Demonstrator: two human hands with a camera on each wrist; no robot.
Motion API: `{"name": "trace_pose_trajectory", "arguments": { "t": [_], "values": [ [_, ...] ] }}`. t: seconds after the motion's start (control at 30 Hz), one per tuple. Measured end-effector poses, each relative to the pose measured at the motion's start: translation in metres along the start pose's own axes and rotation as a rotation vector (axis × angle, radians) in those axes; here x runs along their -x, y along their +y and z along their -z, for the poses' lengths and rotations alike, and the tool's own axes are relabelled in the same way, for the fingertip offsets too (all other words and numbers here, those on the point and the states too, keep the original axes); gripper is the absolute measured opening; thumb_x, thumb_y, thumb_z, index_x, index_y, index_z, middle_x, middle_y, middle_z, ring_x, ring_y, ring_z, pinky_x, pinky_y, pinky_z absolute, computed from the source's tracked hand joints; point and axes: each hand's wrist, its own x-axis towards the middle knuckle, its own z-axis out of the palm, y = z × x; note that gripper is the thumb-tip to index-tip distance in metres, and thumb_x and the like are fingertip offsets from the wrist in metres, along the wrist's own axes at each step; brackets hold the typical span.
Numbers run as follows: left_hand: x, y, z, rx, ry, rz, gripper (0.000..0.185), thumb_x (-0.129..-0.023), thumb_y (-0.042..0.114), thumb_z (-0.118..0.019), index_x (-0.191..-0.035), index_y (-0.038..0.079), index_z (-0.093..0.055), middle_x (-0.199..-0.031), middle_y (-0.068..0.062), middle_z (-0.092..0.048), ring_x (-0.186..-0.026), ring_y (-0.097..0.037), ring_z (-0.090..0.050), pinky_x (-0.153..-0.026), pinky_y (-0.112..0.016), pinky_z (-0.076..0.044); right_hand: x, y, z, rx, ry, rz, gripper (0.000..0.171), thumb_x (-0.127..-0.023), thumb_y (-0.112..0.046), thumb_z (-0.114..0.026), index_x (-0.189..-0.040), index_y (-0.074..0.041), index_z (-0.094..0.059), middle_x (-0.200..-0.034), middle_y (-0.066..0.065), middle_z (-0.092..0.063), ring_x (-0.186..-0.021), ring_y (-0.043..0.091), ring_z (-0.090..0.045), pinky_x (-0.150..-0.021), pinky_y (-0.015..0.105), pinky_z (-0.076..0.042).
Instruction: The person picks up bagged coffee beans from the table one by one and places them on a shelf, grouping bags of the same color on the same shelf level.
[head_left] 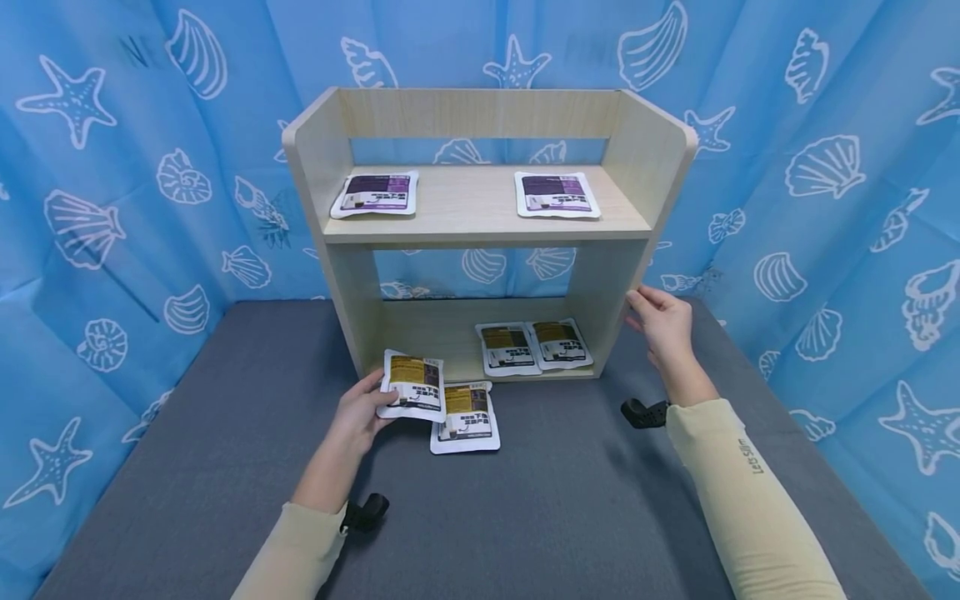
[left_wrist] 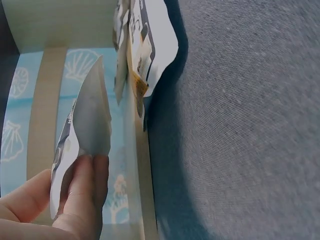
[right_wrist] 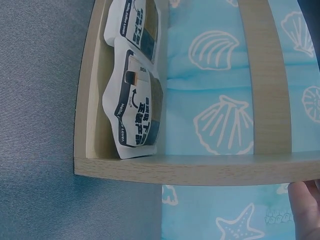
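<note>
My left hand (head_left: pixel 363 414) pinches a white pouch with a brown-and-gold label (head_left: pixel 415 385), thumb on its front and fingers behind. It is held tilted at the lower shelf's left front, and the left wrist view shows its pale back (left_wrist: pixel 95 120). A matching pouch (head_left: pixel 467 421) lies just in front of the lower board, partly covered by the held one. Two more brown-label pouches (head_left: pixel 510 348) (right_wrist: pixel 135 102) sit side by side at the lower shelf's right. My right hand (head_left: pixel 663 321) holds the front edge of the wooden shelf's right side panel (right_wrist: pixel 200 170) with its fingertips.
The two-tier wooden shelf (head_left: pixel 480 237) stands on a grey cloth-covered table (head_left: pixel 540 500). Two purple-label pouches (head_left: pixel 377 193) (head_left: pixel 557 194) lie apart on its upper board. A blue curtain with white shell prints (head_left: pixel 825 233) hangs behind and at both sides.
</note>
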Motion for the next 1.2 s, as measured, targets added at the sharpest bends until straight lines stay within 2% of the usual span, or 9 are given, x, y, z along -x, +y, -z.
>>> {"name": "trace_pose_trajectory", "arguments": {
  "t": [0.2, 0.43, 0.67, 1.2],
  "values": [
    [-0.004, 0.001, -0.006, 0.034, -0.024, 0.003, 0.061, -0.094, -0.012, -0.047, -0.151, 0.003, -0.031, -0.147, -0.025, -0.039, -0.126, -0.037, -0.046, -0.096, -0.042, -0.047, 0.001, 0.001, 0.001, 0.003, -0.009, -0.001, 0.05, -0.098, -0.031, -0.057, -0.138, -0.001, -0.052, -0.141, 0.015, -0.051, -0.126, 0.026, -0.053, -0.098, 0.041, -0.045],
    [-0.009, 0.004, -0.013, 0.073, -0.037, 0.001, 0.061, -0.095, -0.013, -0.046, -0.152, 0.002, -0.029, -0.15, -0.024, -0.035, -0.129, -0.036, -0.044, -0.095, -0.039, -0.049, 0.001, 0.002, 0.002, -0.005, -0.014, 0.008, 0.05, -0.098, -0.03, -0.056, -0.139, -0.001, -0.051, -0.142, 0.016, -0.051, -0.126, 0.026, -0.052, -0.099, 0.042, -0.044],
    [-0.015, 0.004, -0.022, 0.087, -0.072, 0.002, 0.061, -0.096, -0.012, -0.045, -0.152, 0.001, -0.025, -0.15, -0.026, -0.034, -0.131, -0.037, -0.042, -0.103, -0.045, -0.04, 0.0, 0.004, 0.001, 0.004, -0.008, 0.012, 0.05, -0.098, -0.03, -0.056, -0.138, -0.001, -0.051, -0.141, 0.015, -0.052, -0.126, 0.026, -0.053, -0.099, 0.041, -0.044],
    [-0.03, 0.003, -0.032, 0.155, -0.099, 0.007, 0.063, -0.095, -0.014, -0.043, -0.153, -0.002, -0.021, -0.151, -0.027, -0.029, -0.133, -0.036, -0.038, -0.107, -0.046, -0.035, -0.001, 0.002, 0.0, 0.002, -0.015, -0.007, 0.05, -0.099, -0.029, -0.055, -0.139, -0.001, -0.05, -0.144, 0.016, -0.047, -0.128, 0.027, -0.05, -0.099, 0.041, -0.045]
  ]
}}
